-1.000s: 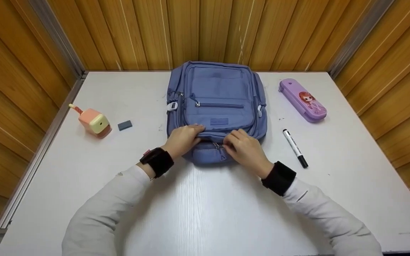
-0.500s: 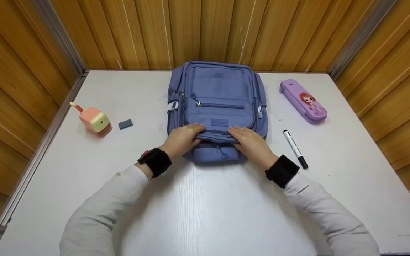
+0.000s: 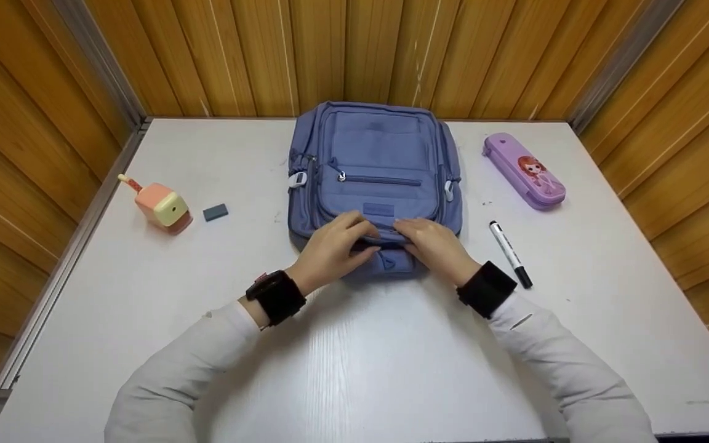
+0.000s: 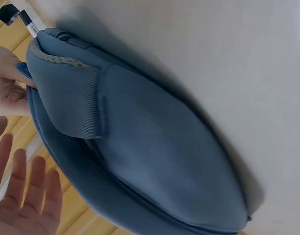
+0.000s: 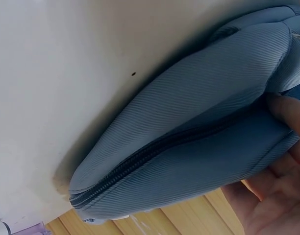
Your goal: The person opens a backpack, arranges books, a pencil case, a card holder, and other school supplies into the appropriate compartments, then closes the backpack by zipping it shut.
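A blue backpack [image 3: 379, 144] lies on the white table, front pocket up, its zipped front pocket [image 3: 385, 180] facing me. At the near end my right hand [image 3: 437, 251] grips the fabric edge, thumb beneath and fingers on top. In the right wrist view that thumb [image 5: 287, 110] presses into a fold beside a dark zipper [image 5: 155, 149]. My left hand [image 3: 333, 251] is beside the same edge, left of the right hand. Its fingers [image 4: 35, 186] are spread and loosely bent in the left wrist view, apart from the fabric there.
On the left of the table [image 3: 342, 381] stand a pink and yellow pencil sharpener [image 3: 162, 204] and a dark grey eraser [image 3: 215, 212]. To the right lie a purple pencil case [image 3: 524, 172] and a white marker with a black cap [image 3: 510, 253]. Wood-patterned panels [image 3: 379, 55] enclose the back and sides.
My right hand went from the zipper area below the edge to gripping the edge. The left hand has just let go of its place on the edge and shifted right.
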A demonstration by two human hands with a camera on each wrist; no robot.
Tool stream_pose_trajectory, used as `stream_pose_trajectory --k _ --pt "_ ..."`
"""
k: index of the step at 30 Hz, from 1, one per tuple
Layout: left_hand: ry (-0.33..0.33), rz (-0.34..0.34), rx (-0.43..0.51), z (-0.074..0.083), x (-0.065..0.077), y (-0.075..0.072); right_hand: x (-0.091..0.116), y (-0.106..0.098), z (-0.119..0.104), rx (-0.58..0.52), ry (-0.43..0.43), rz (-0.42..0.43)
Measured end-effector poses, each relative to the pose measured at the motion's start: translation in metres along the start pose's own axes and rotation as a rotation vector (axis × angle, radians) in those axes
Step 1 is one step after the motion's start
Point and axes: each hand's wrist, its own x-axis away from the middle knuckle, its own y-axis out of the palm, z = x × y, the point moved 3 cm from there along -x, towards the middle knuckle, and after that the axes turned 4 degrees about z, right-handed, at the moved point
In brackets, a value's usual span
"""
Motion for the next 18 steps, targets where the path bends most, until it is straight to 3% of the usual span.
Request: stream_pose_trajectory --k 3,8,12,18 --pt "-0.062 -0.003 0.003 0.004 -0.003 0.004 0.0 0.0 0.001 -0.006 0.007 -0.002" --pt "-0.179 -0.046 -0.129 0.005 -0.01 0.01 0.0 0.0 0.002 -0.013 0.007 0.0" --pt "-0.196 -0.083 -0.247 0.01 -0.017 0.013 0.0 0.0 0.002 -0.017 0.012 0.001" --pt "-0.201 -0.076 -0.417 0.014 -0.027 0.018 0.0 -0.001 0.0 -0.015 0.025 -0.008"
